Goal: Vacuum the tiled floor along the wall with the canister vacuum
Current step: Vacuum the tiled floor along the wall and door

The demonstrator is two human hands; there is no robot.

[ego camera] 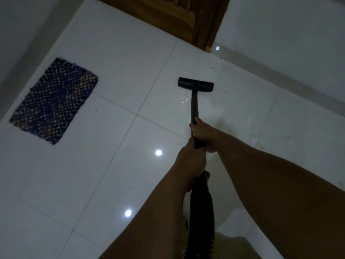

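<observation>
Vacuum nozzle [196, 84] seemingly flat on glossy tiles [112, 165].

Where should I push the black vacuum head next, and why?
Probably forward and right, toward the pale baseboard. The black flat floor nozzle sits on the glossy white tiled floor short of the wall, with small specks ahead near the brown wooden door. Both the left hand and right hand grip the wand.

You're working in dim, bluish light. Three small glare spots shine on the glossy tiled floor [115, 165], two just left of your fingers [194, 126]. Edges bend and soften; forearms stay dark.
</observation>
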